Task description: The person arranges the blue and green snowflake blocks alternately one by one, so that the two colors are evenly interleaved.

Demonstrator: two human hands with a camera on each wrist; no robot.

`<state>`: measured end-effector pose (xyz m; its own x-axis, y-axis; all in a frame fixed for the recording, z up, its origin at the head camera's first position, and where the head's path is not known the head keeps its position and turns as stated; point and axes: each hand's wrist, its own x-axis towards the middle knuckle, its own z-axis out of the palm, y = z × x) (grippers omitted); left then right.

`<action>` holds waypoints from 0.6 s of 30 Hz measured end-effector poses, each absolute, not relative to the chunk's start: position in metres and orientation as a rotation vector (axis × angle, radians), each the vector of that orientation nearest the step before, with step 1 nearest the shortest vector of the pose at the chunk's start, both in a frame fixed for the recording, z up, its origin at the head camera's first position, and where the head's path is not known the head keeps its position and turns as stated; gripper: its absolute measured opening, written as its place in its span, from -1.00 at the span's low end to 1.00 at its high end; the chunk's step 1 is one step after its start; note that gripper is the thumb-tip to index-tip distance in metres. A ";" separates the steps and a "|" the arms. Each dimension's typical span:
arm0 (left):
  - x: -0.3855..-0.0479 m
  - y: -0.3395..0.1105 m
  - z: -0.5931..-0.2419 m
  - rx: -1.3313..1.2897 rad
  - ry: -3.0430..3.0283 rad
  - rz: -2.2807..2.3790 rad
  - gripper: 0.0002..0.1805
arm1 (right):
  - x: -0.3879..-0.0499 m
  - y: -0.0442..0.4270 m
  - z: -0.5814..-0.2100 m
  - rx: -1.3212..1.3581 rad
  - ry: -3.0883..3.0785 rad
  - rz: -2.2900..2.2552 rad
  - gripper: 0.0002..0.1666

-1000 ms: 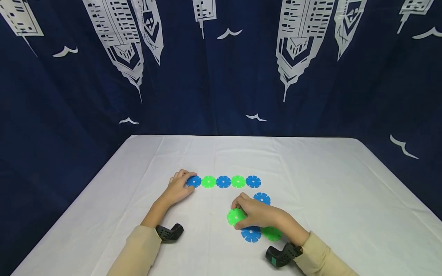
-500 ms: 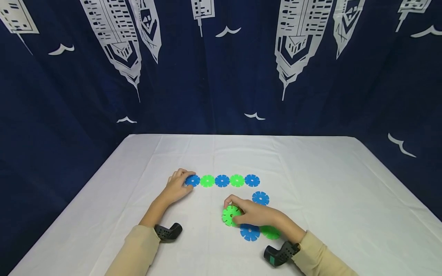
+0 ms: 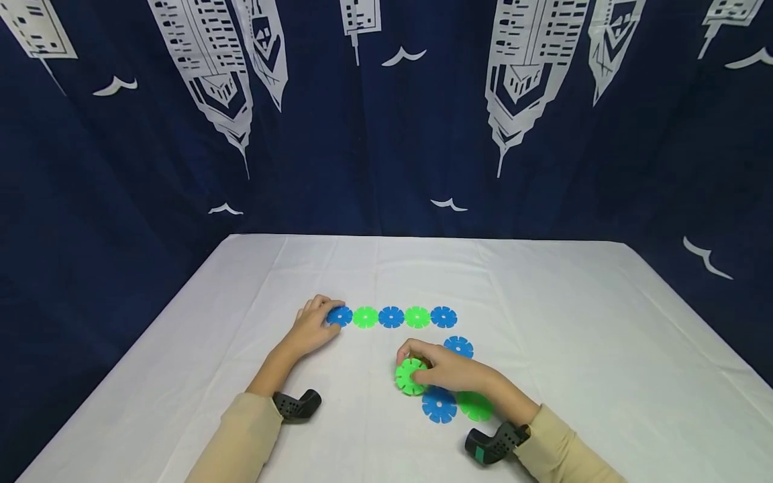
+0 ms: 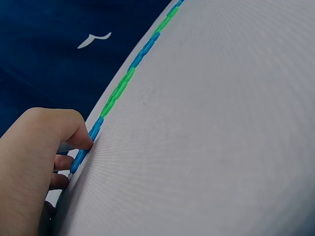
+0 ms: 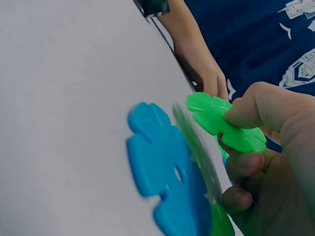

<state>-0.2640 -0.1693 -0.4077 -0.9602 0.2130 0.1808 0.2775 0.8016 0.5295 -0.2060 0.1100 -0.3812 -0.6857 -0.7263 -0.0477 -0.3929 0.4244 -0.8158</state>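
Observation:
In the head view, my right hand [image 3: 443,367] pinches a green snowflake disc [image 3: 410,377] between thumb and fingers. The right wrist view shows this green disc [image 5: 211,115] tilted, off the white cloth. Just in front of that hand lie a blue snowflake disc [image 3: 439,405] and another green disc [image 3: 475,406], partly under the forearm. A further blue disc [image 3: 458,346] lies behind the hand, partly covered. My left hand [image 3: 312,328] holds the leftmost blue disc [image 3: 339,316] of a straight row by its edges, thumb and index finger around it; the wrist view shows this blue disc [image 4: 86,147] edge-on.
The row continues rightward with a green disc [image 3: 365,317], a blue disc [image 3: 391,317], a green disc [image 3: 417,317] and a blue disc [image 3: 443,317]. A white cloth [image 3: 543,295] covers the table; a dark blue curtain [image 3: 374,134] hangs behind it.
My right hand has raised the green disc slightly and turned it, with the thumb now across its face. The left hand keeps its place on the row's end disc.

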 end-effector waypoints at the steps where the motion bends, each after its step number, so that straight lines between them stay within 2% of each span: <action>1: -0.264 -0.169 -0.408 -0.391 -2.876 -0.874 -0.47 | -0.207 0.111 -0.381 -0.954 2.288 -1.161 -0.69; 11: -0.266 -0.168 -0.409 -0.395 -2.868 -0.857 -0.47 | -0.213 0.122 -0.376 -0.797 2.335 -1.252 -0.69; 18: -0.268 -0.169 -0.411 -0.389 -2.855 -0.850 -0.48 | -0.220 0.134 -0.368 -0.795 2.373 -1.286 -0.70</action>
